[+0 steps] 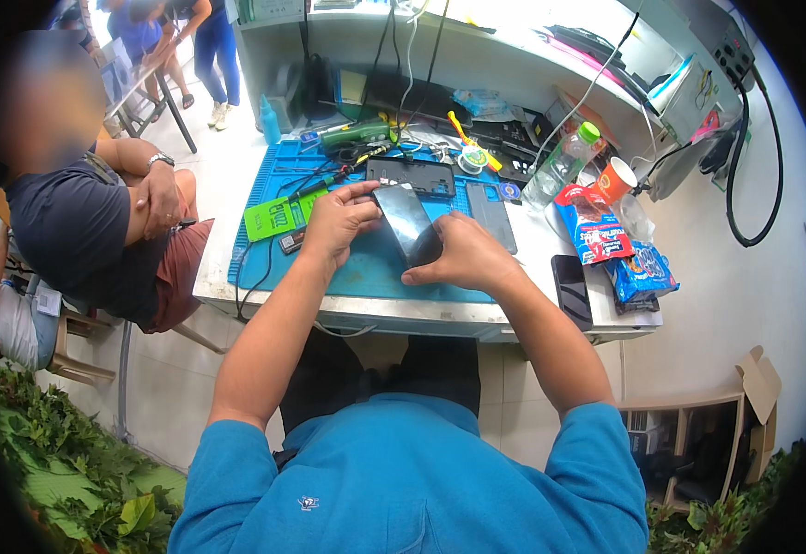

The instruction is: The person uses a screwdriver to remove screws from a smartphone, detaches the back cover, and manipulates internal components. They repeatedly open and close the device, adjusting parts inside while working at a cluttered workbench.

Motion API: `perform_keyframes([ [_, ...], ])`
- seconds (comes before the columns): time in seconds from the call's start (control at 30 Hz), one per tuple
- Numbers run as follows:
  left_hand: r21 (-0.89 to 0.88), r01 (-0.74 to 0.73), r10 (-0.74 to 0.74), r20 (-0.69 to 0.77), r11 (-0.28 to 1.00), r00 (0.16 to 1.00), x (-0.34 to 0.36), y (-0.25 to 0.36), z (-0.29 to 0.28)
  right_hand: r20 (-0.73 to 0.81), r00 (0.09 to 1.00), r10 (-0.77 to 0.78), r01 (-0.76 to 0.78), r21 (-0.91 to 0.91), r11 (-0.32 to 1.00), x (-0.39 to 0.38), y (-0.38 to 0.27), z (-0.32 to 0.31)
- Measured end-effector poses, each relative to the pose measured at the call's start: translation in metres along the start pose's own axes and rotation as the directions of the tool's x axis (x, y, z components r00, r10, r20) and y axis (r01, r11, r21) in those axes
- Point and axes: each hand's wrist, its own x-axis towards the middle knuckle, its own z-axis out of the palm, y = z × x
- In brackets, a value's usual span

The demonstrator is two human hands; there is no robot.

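Observation:
Between my two hands is a dark, glossy phone screen (406, 222), tilted above a blue work mat (366, 268). My left hand (340, 222) pinches its upper left corner, thumb and fingers closed on it. Wrapped round its lower right end is my right hand (466, 254). Just behind the screen lies an opened black phone frame (414, 175). To its right is a grey phone back cover (490, 217). Beside my left hand sit a bright green card (272, 220) and a small dark battery-like piece (293, 240).
A clear bottle with green cap (564, 166), an orange paper cup (613, 179), snack packets (592, 224) and a black phone (570, 288) crowd the right. Solder wire (472, 160), tools and cables fill the back. A seated person (98, 212) is at my left.

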Motion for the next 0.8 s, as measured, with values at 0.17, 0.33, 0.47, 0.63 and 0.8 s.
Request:
perform_keyframes([
  [0.17,0.045,0.008,-0.007,-0.018,0.999,1.000,0.003,0.000,-0.006,0.030,0.999,-0.018,0.018,-0.031,0.999,-0.003,-0.003,-0.002],
  [0.33,0.093,0.031,-0.032,0.014,0.995,0.999,0.010,-0.002,-0.017,0.057,0.998,-0.028,0.031,-0.038,0.999,-0.001,0.002,0.000],
  [0.47,0.085,0.038,-0.041,0.024,0.996,0.999,0.010,-0.002,-0.018,0.083,0.996,-0.016,0.019,-0.027,0.999,-0.001,0.001,-0.003],
  [0.63,0.089,0.053,-0.056,0.024,0.995,0.998,0.010,-0.002,-0.017,0.082,0.997,-0.001,0.002,-0.012,1.000,-0.002,0.003,-0.002],
  [0.8,0.113,0.065,-0.068,0.024,0.992,0.997,0.012,-0.003,-0.018,0.087,0.996,-0.004,0.003,0.013,1.000,-0.003,0.002,-0.002],
])
